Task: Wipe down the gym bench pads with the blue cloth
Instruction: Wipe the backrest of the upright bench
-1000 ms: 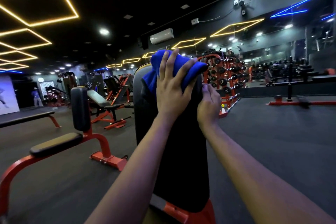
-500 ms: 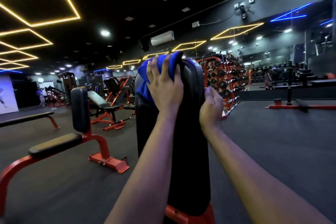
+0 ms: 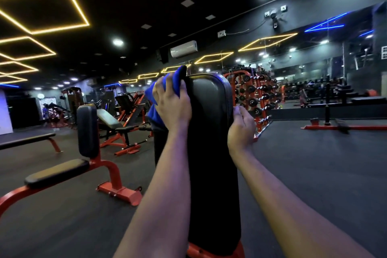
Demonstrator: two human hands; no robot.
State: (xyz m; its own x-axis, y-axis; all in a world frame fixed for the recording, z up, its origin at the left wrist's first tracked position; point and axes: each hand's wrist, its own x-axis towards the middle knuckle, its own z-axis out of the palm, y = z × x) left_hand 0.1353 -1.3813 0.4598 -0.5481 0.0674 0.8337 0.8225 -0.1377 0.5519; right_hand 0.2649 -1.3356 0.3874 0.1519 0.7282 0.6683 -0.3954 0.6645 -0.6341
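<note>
A tall black bench back pad (image 3: 211,132) stands upright right in front of me on a red frame (image 3: 209,252). My left hand (image 3: 172,107) grips the blue cloth (image 3: 155,111) against the pad's upper left edge; the cloth hangs down the left side and bunches above my fingers. My right hand (image 3: 240,130) holds the pad's right edge, fingers curled round behind it.
A second red bench with black pads (image 3: 87,132) stands to the left, more benches (image 3: 113,121) behind it. A red dumbbell rack (image 3: 253,98) lines the mirrored wall at the back right. Dark rubber floor (image 3: 314,163) spreads to the right.
My left hand has slid the cloth from the top of the pad over to its left edge, baring the top. My right hand has stayed on the right edge.
</note>
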